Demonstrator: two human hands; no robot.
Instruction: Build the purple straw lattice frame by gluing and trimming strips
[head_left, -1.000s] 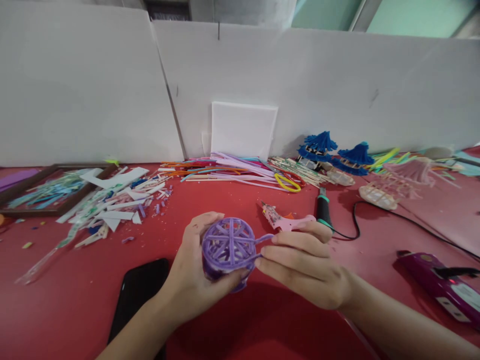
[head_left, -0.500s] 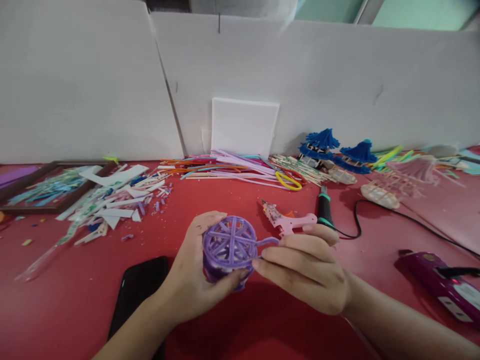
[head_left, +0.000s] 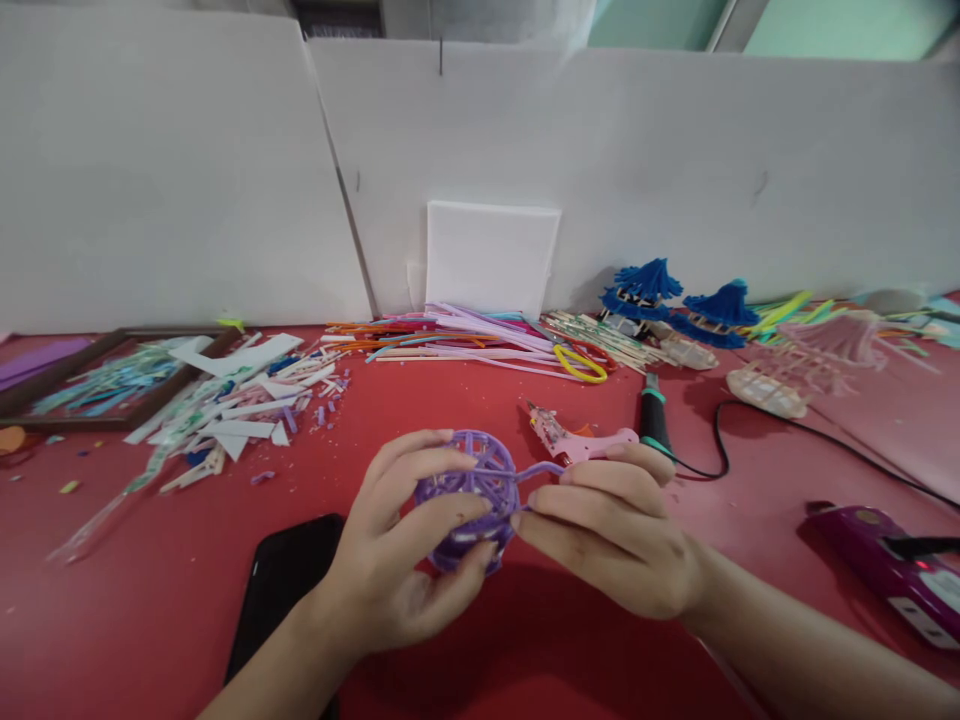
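A round purple openwork piece [head_left: 469, 560] with crossing spokes on its upper face is gripped by my left hand [head_left: 409, 540], whose fingers reach over that face while the thumb presses the lower front. From its right side a thin purple strip [head_left: 541, 468] sticks out. My right hand [head_left: 622, 530] pinches this strip between thumb and fingers. Just behind the right hand lies a pink glue gun [head_left: 562, 435].
Near the left forearm lies a black phone [head_left: 281, 580]. A tool with a black and green handle [head_left: 653, 415], yellow scissors [head_left: 581, 363] and coloured strips [head_left: 480, 335] are behind. White scraps [head_left: 240, 405] lie left, a purple power strip [head_left: 885, 560] right.
The fingers of my left hand have moved onto the spoked face, and the purple piece has turned a little. My right hand still pinches the strip. The view has shifted slightly.
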